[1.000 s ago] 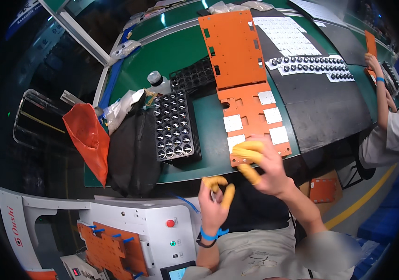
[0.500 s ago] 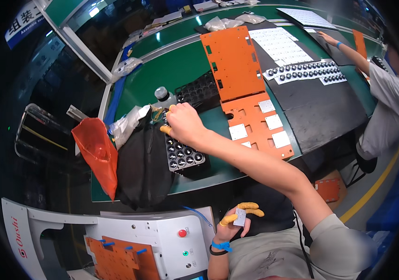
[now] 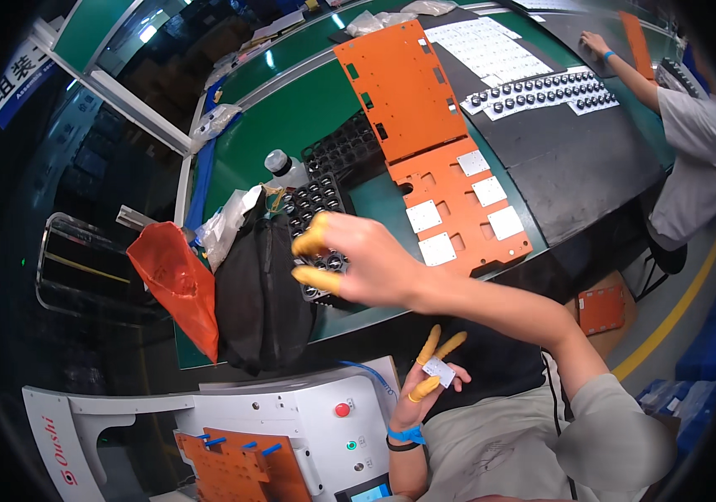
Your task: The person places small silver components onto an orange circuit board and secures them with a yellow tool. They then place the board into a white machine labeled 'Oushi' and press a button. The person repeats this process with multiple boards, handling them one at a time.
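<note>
My left hand (image 3: 425,381), low in the view near my lap, pinches a small white square plate (image 3: 439,371) with holes. Yellow finger cots cover its thumb and two fingers. My right hand (image 3: 358,259) reaches across over the near part of a black tray (image 3: 322,294) of round, shiny black parts. Its yellow-capped thumb and fingers are apart, and nothing shows between them. To the right of the tray lies an orange hinged fixture (image 3: 461,201), its upper panel (image 3: 400,92) folded back. Several white square plates (image 3: 424,216) sit on it.
Left of the tray are a black cloth bag (image 3: 249,293), an orange bag (image 3: 174,276) and a bottle (image 3: 288,170). A white machine (image 3: 316,418) with a red button stands at lower left. On black mats, right, lie white sheets (image 3: 492,50); a co-worker's arm (image 3: 626,74) reaches there.
My right hand has drawn back toward me, from the tray's middle to its near end, and its fingers have spread. My left hand has risen slightly, still with the white plate.
</note>
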A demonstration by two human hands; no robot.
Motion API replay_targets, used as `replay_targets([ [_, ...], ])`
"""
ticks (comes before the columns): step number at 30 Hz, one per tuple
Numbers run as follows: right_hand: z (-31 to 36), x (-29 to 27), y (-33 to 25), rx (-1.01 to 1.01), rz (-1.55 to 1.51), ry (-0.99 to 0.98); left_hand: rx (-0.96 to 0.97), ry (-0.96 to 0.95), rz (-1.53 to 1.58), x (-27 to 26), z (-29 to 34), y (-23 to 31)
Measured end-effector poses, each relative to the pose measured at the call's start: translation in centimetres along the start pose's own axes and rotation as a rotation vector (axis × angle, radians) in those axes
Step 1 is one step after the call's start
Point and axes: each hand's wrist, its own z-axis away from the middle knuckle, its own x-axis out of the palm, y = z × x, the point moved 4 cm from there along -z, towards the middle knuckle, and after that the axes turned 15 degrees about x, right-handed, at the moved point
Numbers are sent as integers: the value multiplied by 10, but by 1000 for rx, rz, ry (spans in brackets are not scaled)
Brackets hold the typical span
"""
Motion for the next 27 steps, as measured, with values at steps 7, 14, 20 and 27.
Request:
replay_targets([
  [7,106,-76,-6,63,-67,152,146,66,0,31,-8,22],
  [14,158,-111,-11,146,-181,202,312,235,-118,70,-36,35],
  [20,160,-118,-10,162,-131,53,480,145,-209,81,-54,39],
  [27,160,-120,-1,247,-162,-34,514,102,-385,84,-55,34],
])
